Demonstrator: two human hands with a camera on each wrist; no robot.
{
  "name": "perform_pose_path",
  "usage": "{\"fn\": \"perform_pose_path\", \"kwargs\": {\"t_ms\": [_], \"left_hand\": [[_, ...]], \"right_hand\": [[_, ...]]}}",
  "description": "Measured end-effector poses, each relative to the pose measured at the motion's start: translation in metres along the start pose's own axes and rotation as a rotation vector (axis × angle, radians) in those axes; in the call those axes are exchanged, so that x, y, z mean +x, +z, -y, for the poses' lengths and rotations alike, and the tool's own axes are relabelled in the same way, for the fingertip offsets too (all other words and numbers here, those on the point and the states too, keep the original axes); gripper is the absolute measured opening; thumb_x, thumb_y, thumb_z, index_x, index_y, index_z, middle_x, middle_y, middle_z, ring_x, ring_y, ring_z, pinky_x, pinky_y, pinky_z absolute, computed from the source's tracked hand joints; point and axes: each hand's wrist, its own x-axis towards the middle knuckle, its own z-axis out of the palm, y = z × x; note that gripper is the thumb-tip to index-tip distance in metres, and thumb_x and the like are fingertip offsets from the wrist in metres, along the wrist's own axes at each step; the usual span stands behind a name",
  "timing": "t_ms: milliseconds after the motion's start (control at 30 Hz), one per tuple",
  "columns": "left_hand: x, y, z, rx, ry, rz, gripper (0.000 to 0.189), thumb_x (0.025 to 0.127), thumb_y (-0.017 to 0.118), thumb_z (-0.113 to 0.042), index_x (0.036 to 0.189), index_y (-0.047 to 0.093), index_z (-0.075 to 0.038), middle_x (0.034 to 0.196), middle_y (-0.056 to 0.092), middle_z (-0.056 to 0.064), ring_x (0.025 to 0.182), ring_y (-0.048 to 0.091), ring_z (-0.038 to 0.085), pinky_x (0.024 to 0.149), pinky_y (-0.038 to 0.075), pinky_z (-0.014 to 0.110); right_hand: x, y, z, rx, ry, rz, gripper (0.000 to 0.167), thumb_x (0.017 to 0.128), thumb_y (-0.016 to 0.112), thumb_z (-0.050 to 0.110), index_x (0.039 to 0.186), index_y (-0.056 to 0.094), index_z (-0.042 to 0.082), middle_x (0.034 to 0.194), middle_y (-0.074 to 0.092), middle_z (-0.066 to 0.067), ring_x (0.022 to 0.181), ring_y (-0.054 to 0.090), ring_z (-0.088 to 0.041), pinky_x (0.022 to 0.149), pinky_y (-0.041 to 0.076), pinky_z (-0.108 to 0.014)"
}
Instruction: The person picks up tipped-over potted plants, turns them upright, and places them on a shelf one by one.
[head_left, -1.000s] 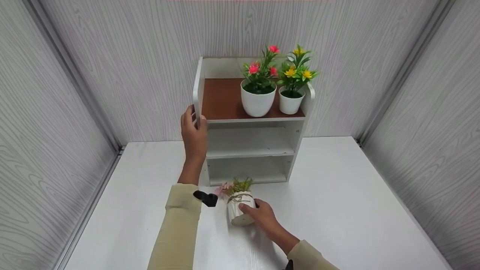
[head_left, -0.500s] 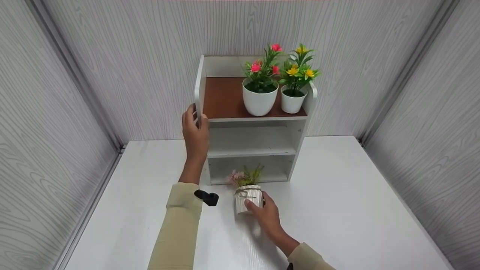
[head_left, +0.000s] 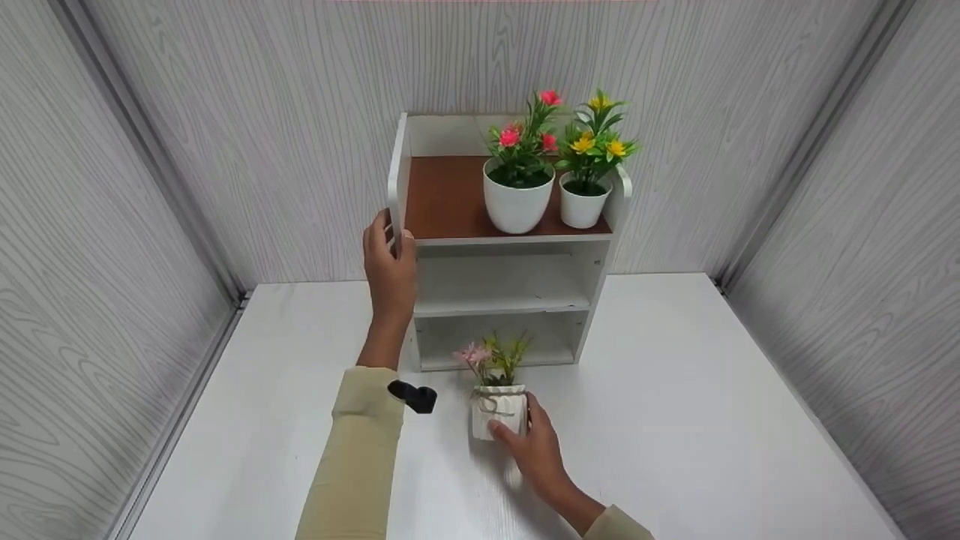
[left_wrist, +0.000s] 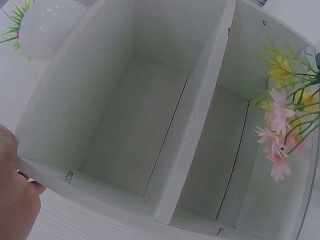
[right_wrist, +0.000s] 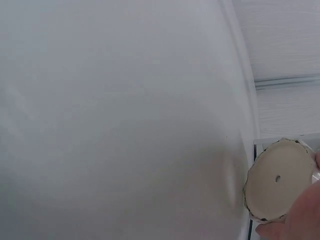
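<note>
My left hand point(head_left: 390, 266) grips the left side panel of a white shelf unit point(head_left: 510, 306), fingers outside and thumb on the front edge. In my right hand point(head_left: 536, 442) is a small white ribbed flower pot point(head_left: 499, 412) with twine round its neck, held upright in front of the bottom compartment. Pink flowers point(head_left: 474, 354) and yellow-green sprigs rise from it. The right wrist view catches the round underside of the pot point(right_wrist: 277, 180), off the table. In the left wrist view the pink flowers point(left_wrist: 280, 117) stand before the lower compartment.
On the brown top shelf point(head_left: 446, 195) stand a larger white pot point(head_left: 517, 206) with red-pink flowers and a smaller white pot point(head_left: 583, 208) with yellow flowers. A white table point(head_left: 697, 390) lies beneath, with wood-grain panels point(head_left: 300, 135) round it.
My right hand has brought the flower pot from tilted to upright, raising it toward the shelf, then lowering it slightly. The left hand keeps its grip on the side panel.
</note>
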Motion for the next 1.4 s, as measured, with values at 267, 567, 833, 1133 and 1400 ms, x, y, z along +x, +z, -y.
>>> {"fn": "perform_pose_path", "kwargs": {"t_ms": [267,567,833,1133,1400], "left_hand": [[0.000,-0.001,-0.001,0.001,0.000,0.002,0.051,0.106,0.046,-0.030,0.153,0.036,-0.010,0.146,0.045,0.009,0.138,0.047,0.021,0.113,0.044,0.036],[-0.001,-0.002,0.000,0.000,-0.007,0.001,0.051,0.106,0.045,-0.029,0.154,0.036,-0.011,0.146,0.045,0.008,0.138,0.047,0.020,0.112,0.044,0.036],[0.000,-0.001,0.000,-0.008,-0.016,0.004,0.051,0.107,0.047,-0.030,0.153,0.036,-0.012,0.146,0.045,0.008,0.138,0.046,0.021,0.112,0.045,0.035],[-0.001,0.000,0.001,-0.013,-0.021,0.002,0.051,0.106,0.047,-0.030,0.153,0.036,-0.013,0.146,0.045,0.008,0.139,0.046,0.021,0.112,0.045,0.036],[-0.001,0.000,0.001,0.006,0.010,-0.001,0.050,0.107,0.047,-0.027,0.152,0.037,-0.010,0.145,0.046,0.009,0.136,0.048,0.020,0.111,0.045,0.035]], "right_hand": [[-0.006,-0.001,-0.002,-0.010,0.021,0.038,0.106,0.080,0.084,0.044,0.156,0.026,-0.003,0.152,0.043,-0.026,0.138,0.046,-0.042,0.105,0.049,-0.052],[-0.007,0.001,-0.004,0.019,0.002,0.048,0.105,0.077,0.089,0.031,0.155,0.028,-0.003,0.148,0.046,-0.024,0.134,0.049,-0.039,0.107,0.045,-0.055],[0.005,0.004,-0.011,0.043,-0.059,0.035,0.102,0.079,0.087,0.027,0.156,0.027,-0.002,0.150,0.044,-0.023,0.135,0.046,-0.039,0.109,0.042,-0.056],[0.016,0.005,-0.019,0.041,-0.112,0.041,0.103,0.079,0.086,0.016,0.156,0.022,-0.006,0.153,0.037,-0.028,0.140,0.040,-0.045,0.112,0.038,-0.058],[0.019,0.003,-0.029,0.030,-0.089,0.062,0.106,0.080,0.086,0.018,0.158,0.018,-0.004,0.158,0.030,-0.026,0.146,0.032,-0.043,0.117,0.033,-0.057]]}}
